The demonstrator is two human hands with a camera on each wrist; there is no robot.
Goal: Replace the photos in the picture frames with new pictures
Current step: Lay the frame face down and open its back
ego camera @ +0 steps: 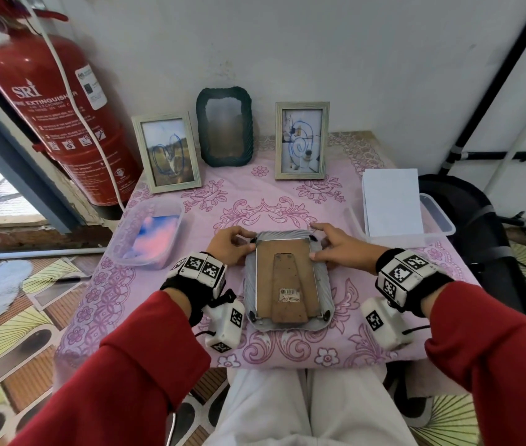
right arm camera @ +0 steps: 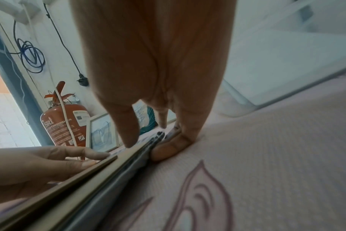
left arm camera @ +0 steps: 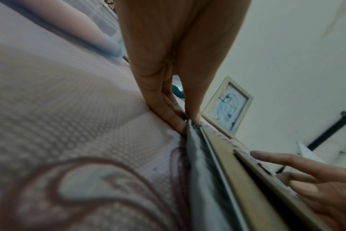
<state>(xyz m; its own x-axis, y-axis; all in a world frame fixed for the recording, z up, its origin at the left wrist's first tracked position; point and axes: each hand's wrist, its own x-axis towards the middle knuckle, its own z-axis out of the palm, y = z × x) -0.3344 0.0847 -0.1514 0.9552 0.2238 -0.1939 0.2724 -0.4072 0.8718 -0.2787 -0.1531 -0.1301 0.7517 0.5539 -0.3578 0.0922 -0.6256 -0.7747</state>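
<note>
Gripping the face-down grey frame (ego camera: 288, 278): both hands' grips, left hand (ego camera: 230, 244), right hand (ego camera: 338, 245); tubs (ego camera: 126, 239) alongside.

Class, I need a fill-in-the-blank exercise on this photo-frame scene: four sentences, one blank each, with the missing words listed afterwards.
1. The grey frame between the hands lies face ____ on the tablecloth.
2. At the back of the table, ____ frames stand upright.
3. The dark green frame stands ____ the two pale wooden frames.
4. The red cylinder at the left is a fire ____.

Missing words: down; three; between; extinguisher
</note>
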